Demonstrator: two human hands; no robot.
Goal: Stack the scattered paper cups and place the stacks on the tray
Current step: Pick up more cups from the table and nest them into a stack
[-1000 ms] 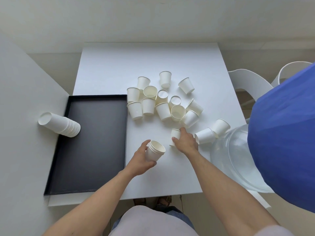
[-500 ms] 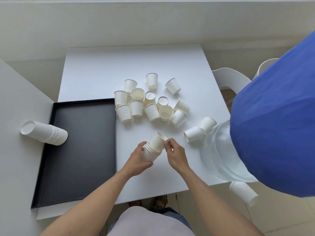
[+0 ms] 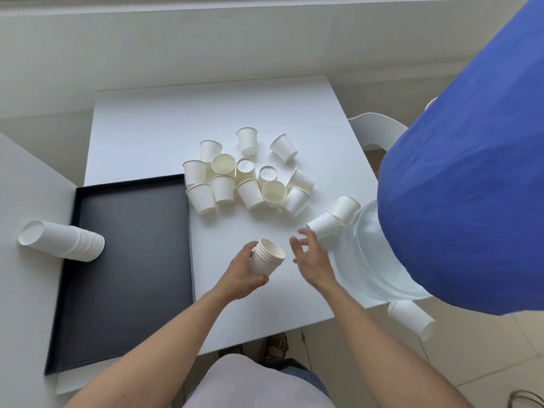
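My left hand grips a short stack of white paper cups, tilted with its mouth up and to the right, above the white table. My right hand is open and blurred, fingers spread, just right of that stack and reaching toward two lying cups at the table's right edge. Several loose cups lie and stand in a cluster at the table's middle. A black tray sits at the left with nothing on its floor. A longer cup stack lies on its side across the tray's left rim.
A large clear water bottle sits at the table's right front corner. A blue cloth shape fills the right. One cup lies off the table below the bottle. A white chair stands beyond the right edge.
My right hand picked a cup off the table, slid it into the stack held by my left hand, then let go and moved right. The view shifted left and down.
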